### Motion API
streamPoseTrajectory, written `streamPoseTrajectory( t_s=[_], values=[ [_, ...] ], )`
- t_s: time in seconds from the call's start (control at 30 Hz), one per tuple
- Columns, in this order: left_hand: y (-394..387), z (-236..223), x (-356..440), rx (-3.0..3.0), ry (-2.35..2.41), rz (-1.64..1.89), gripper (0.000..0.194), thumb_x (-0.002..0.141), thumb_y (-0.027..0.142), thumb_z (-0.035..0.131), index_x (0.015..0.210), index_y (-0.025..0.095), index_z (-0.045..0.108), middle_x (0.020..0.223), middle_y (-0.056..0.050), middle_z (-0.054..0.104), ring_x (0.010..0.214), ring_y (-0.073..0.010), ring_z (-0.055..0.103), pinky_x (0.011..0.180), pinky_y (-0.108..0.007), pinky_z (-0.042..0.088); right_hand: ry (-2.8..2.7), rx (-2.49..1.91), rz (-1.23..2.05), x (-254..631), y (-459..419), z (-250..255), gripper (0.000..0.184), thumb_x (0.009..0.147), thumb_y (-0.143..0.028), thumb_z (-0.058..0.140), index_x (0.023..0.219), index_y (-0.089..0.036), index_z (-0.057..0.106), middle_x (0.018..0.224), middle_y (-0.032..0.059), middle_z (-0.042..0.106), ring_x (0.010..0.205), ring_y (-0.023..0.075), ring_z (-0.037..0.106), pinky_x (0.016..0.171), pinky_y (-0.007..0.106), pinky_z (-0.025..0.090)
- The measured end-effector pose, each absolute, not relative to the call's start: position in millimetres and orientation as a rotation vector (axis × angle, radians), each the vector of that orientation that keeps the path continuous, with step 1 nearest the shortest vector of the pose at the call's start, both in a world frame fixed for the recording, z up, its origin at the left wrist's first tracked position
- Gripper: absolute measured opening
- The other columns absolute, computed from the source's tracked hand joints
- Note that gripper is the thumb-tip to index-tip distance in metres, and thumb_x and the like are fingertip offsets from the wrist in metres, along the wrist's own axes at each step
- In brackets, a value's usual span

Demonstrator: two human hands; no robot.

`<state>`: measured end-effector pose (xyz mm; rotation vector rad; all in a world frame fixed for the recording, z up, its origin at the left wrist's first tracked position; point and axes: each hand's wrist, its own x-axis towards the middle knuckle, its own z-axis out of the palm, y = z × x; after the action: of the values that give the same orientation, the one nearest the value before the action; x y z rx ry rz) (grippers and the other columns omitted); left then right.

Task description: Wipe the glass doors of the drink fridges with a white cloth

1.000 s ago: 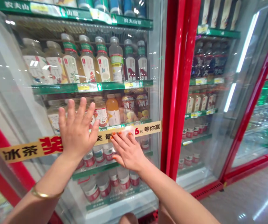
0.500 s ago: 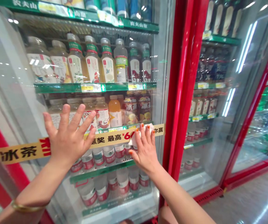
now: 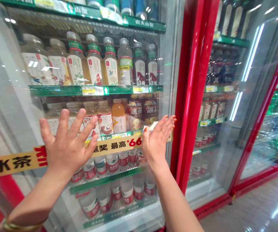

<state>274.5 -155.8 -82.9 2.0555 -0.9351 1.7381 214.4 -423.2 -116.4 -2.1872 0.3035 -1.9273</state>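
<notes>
My left hand (image 3: 67, 146) is spread flat at the glass door (image 3: 143, 75) of a drinks fridge, fingers apart, with nothing in it. A gold bangle (image 3: 25, 225) circles that wrist. Across the glass runs a tan strip (image 3: 118, 144) with black and red lettering; the left hand covers part of it. Toward the strip's right end, my right hand (image 3: 156, 141) is turned sideways, its orange-nailed fingers together and pointing up and right. A crumpled white tissue (image 3: 150, 127) shows between its thumb and fingers, mostly hidden by the hand.
Behind the glass, several bottles (image 3: 94, 61) and cans (image 3: 136, 114) stand on shelves with green edges (image 3: 66, 91). A red door frame (image 3: 189, 96) rises to the right of my right hand. Beyond it is another glass-fronted fridge (image 3: 222, 135), above a shiny floor (image 3: 257, 206).
My right hand has shifted right and slightly up with the tissue, turning from flat to sideways and uncovering more red digits. My left hand keeps its spread pose; the view has shifted slightly.
</notes>
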Motion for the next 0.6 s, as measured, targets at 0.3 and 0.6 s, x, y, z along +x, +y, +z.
streamPoseTrajectory(
  t_s=[0.3,0.6],
  values=[
    [-156,-89,268,2.102,-0.815,1.782,0.080,0.102,0.053,0.065,0.172,0.056,0.027,0.186,0.008,0.018,0.175,-0.0425,0.008,0.137,-0.084,-0.008,-0.270,-2.570,-1.907,205,-423,-148,0.105,0.107,-0.053,0.063,0.181,-0.034,-0.009,0.191,0.0083,-0.012,0.176,0.0444,-0.011,0.138,0.082,0.013],
    [-135,-91,270,2.064,-0.934,1.768,0.082,0.097,0.049,0.073,0.170,0.056,0.035,0.184,0.007,0.028,0.173,-0.0421,0.022,0.140,-0.082,0.002,-0.389,-2.656,-1.827,208,-422,-121,0.120,0.098,-0.083,0.063,0.181,-0.038,-0.011,0.192,0.0128,-0.003,0.177,0.0451,0.003,0.139,0.076,0.024]
  ],
)
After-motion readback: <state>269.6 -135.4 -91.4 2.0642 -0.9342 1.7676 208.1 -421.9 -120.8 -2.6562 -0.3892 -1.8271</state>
